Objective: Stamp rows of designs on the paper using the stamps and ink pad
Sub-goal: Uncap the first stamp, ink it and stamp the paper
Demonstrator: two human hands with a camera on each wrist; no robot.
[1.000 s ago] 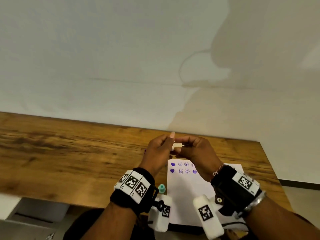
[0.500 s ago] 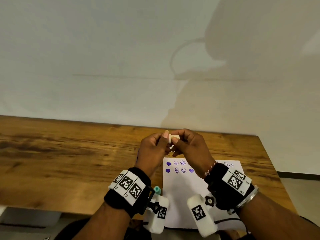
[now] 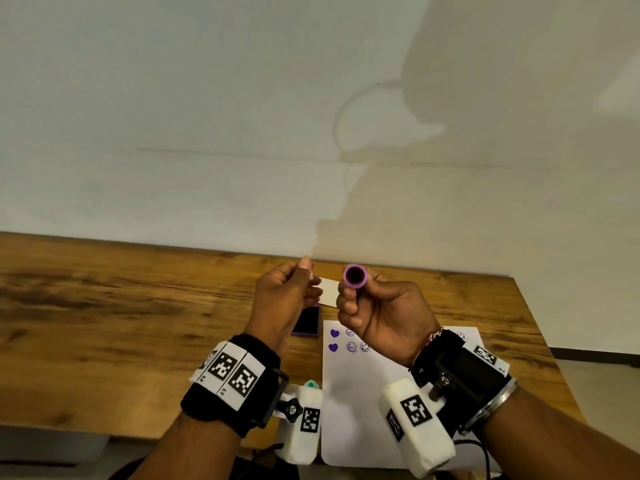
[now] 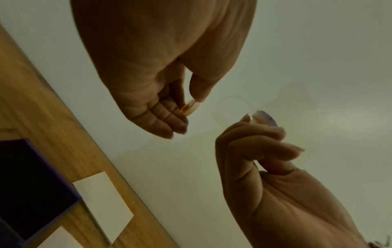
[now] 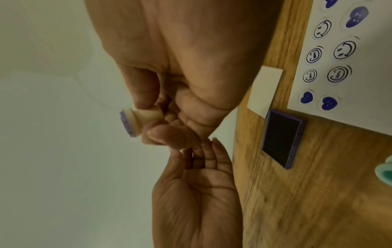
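Observation:
My right hand point(image 3: 358, 297) pinches a small cream-handled stamp point(image 3: 354, 276) above the table's far edge, its round purple face turned up toward me. The right wrist view shows this stamp point(image 5: 132, 123) between thumb and fingers. My left hand point(image 3: 303, 284) hovers just left of it, fingers loosely bent, with nothing plainly in it. Below the hands the purple ink pad point(image 3: 306, 322) lies with its lid off, left of the white paper point(image 3: 381, 410). Two short rows of purple hearts and smiley faces point(image 5: 337, 52) run along the paper's top edge.
A small white card point(image 3: 329, 292) lies on the wooden table point(image 3: 121, 323) beyond the ink pad. A teal stamp point(image 3: 310, 385) stands near the front edge, left of the paper. A plain wall rises close behind the table.
The hands, joined on the stamp before, have come apart. The left hand has let go and the right has turned the stamp's face upward. Ink pad and card now show.

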